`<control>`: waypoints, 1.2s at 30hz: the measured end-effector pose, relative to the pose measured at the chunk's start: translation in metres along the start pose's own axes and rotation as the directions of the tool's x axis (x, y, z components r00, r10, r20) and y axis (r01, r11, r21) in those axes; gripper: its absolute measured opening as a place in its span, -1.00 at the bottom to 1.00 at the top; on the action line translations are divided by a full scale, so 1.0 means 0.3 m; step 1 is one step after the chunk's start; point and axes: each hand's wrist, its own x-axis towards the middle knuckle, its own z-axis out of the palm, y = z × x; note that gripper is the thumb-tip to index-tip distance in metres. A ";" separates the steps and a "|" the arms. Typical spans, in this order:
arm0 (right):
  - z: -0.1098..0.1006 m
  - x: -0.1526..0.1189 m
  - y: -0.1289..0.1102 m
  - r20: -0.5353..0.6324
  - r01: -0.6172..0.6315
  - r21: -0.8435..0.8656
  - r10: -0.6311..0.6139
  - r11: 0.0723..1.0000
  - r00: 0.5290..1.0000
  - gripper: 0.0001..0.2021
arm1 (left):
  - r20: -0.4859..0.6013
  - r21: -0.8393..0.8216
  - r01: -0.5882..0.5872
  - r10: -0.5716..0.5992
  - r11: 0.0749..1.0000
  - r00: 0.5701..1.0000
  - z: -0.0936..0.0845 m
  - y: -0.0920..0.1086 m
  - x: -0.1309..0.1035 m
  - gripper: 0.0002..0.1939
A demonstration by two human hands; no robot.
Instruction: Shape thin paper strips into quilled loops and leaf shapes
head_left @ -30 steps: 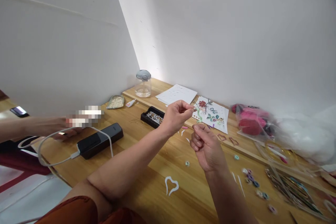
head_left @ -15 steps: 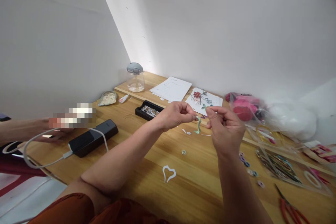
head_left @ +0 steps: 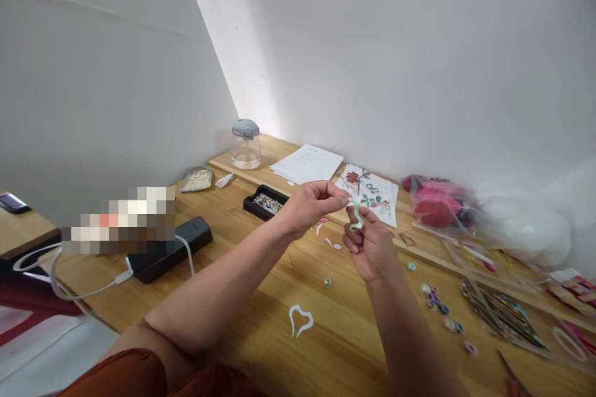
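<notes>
My left hand point(head_left: 314, 206) pinches the upper end of a small, wavy, pale green strip point(head_left: 357, 218), which hangs down from the fingertips. My right hand point(head_left: 370, 245) is right beside it with curled, closed fingers that partly lie behind the strip. Whatever those fingers hold is too fine to make out. Below the hands, a white heart-shaped outline cutout point(head_left: 300, 317), open at the bottom, lies on the wooden table point(head_left: 261, 335). A small thread spool point(head_left: 328, 282) stands just above the cutout.
Several spools point(head_left: 444, 309) and a bag of tools point(head_left: 498, 310) lie right, with red-handled pliers point(head_left: 514, 384) in front. Behind are a sheet with colourful flower pieces point(head_left: 388, 214), white papers point(head_left: 307, 163), a black bead tray point(head_left: 263, 203) and a jar point(head_left: 246, 152). A black power bank point(head_left: 186, 239) sits left.
My right hand has moved left and down, in close to the green strip. The view has shifted slightly. The other person's hand at the left no longer shows; the pixelated patch there has changed shape.
</notes>
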 end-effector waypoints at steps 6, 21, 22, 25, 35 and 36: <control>0.038 -0.037 0.031 0.145 -0.205 0.166 0.182 0.965 0.973 -0.72 | -0.162 -0.024 -0.116 0.111 0.993 0.980 -0.001 -0.020 0.018 -0.80; 0.024 -0.083 -0.043 0.023 0.401 -0.419 -0.432 0.815 0.902 -0.84 | -0.112 0.276 -0.083 0.118 0.958 0.987 -0.014 0.011 0.003 -0.84; 0.014 -0.078 -0.056 0.017 0.450 -0.465 -0.500 0.763 0.866 -0.85 | -0.062 0.247 -0.059 0.077 0.967 0.995 -0.012 0.012 0.001 -0.84; -0.011 -0.060 -0.084 0.005 0.511 -0.520 -0.595 0.685 0.804 -0.87 | 0.065 0.177 0.010 -0.022 0.984 0.998 -0.001 0.009 -0.008 -0.84; -0.028 -0.003 -0.061 -0.045 0.414 -0.402 -0.469 0.817 0.882 -0.81 | 0.190 0.065 0.094 -0.104 0.994 0.976 0.011 -0.007 -0.014 -0.85; -0.025 -0.001 -0.057 -0.057 0.363 -0.355 -0.407 0.862 0.912 -0.79 | 0.189 0.050 0.084 -0.092 0.995 0.978 0.011 -0.004 -0.013 -0.85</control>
